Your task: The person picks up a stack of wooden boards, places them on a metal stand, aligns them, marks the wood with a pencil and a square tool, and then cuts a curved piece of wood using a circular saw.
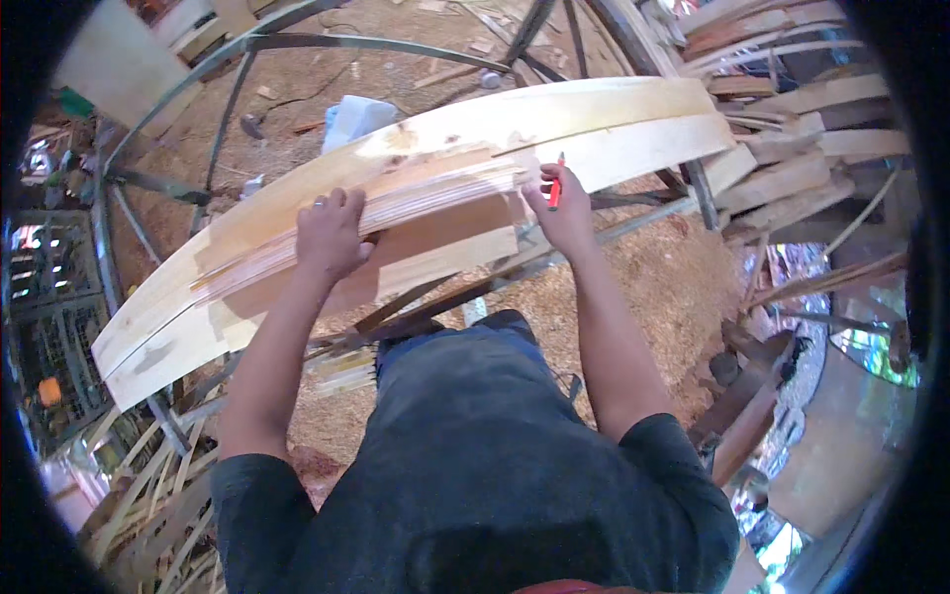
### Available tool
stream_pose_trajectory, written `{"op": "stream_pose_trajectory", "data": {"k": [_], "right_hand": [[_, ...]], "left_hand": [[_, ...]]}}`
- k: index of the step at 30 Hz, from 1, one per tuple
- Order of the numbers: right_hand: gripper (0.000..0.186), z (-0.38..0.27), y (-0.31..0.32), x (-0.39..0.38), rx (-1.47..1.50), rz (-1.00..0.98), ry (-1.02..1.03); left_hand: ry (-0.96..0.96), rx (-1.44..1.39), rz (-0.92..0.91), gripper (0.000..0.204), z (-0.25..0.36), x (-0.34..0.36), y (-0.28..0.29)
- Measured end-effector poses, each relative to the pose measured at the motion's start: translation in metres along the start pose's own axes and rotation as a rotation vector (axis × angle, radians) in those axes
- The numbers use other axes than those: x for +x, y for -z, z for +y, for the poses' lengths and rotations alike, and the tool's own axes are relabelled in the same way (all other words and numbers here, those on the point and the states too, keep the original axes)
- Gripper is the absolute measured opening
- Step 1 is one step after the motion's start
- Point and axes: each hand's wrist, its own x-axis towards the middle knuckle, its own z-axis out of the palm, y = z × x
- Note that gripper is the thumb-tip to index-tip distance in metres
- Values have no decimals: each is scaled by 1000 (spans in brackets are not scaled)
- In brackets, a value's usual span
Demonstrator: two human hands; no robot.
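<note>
Two long pale planks (pixel 633 148) lie side by side, their outlines bowed by the lens, across the frame in front of me. On top of them rests a narrower wooden piece with layered-looking edges, like a bundle of thin wooden strips (pixel 435 201). My left hand (pixel 332 235) grips these strips near their middle, fingers over the far side and thumb on the near side. At their right end, my right hand (pixel 564 213) pinches a red pencil (pixel 554 190), dark tip pointing away from me. I cannot tell whether the tip touches wood.
A metal frame (pixel 376 43) stands under and beyond the planks. Sawdust and shavings (pixel 643 287) cover the floor. Stacked timber offcuts (pixel 792 178) crowd the right side, with thin scrap strips (pixel 163 485) at lower left. A pale blue-white container (pixel 358 121) sits behind the planks.
</note>
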Motion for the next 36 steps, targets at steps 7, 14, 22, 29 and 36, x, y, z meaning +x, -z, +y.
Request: {"op": "stream_pose_trajectory", "data": {"k": [7,14,22,29,36], "right_hand": [[37,13,-16,13,-102,-151,-76],[40,35,-19,16,-17,-119,48],[39,27,-21,12,52,-113,-13],[37,33,-20,14,80,-121,0],[37,46,-20,15,53,-130,-8]], "left_hand": [[3,-187,99,67,-13,-8,-23],[-16,-56,23,70,-9,-13,8],[-6,-50,23,72,-13,-14,4],[-4,-52,37,72,-11,-12,3],[-9,-42,3,72,-11,-12,9]]}}
